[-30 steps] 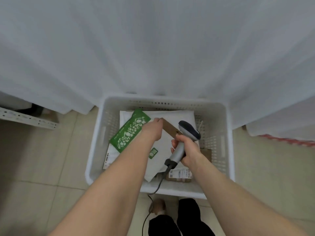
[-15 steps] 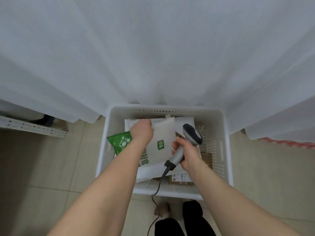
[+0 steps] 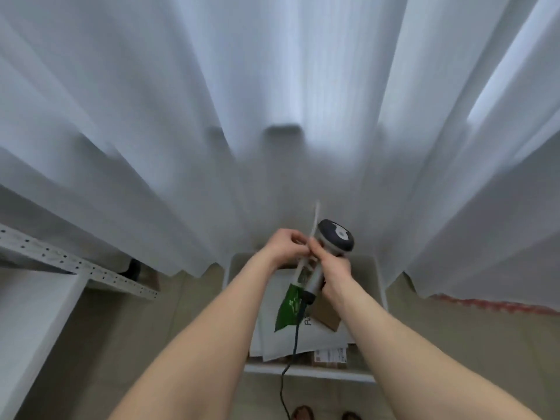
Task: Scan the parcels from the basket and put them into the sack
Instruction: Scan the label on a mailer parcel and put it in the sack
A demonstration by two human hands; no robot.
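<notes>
Both hands meet above the basket: the left hand pinches a thin green-and-white mailer held edge-on, and the right hand grips the corded barcode scanner just beside it. To scan cleanly, the mailer probably needs turning so its label faces the scanner window. Below the hands, more parcels fill the basket. Motion blur hides the label, and no sack is in view.
</notes>
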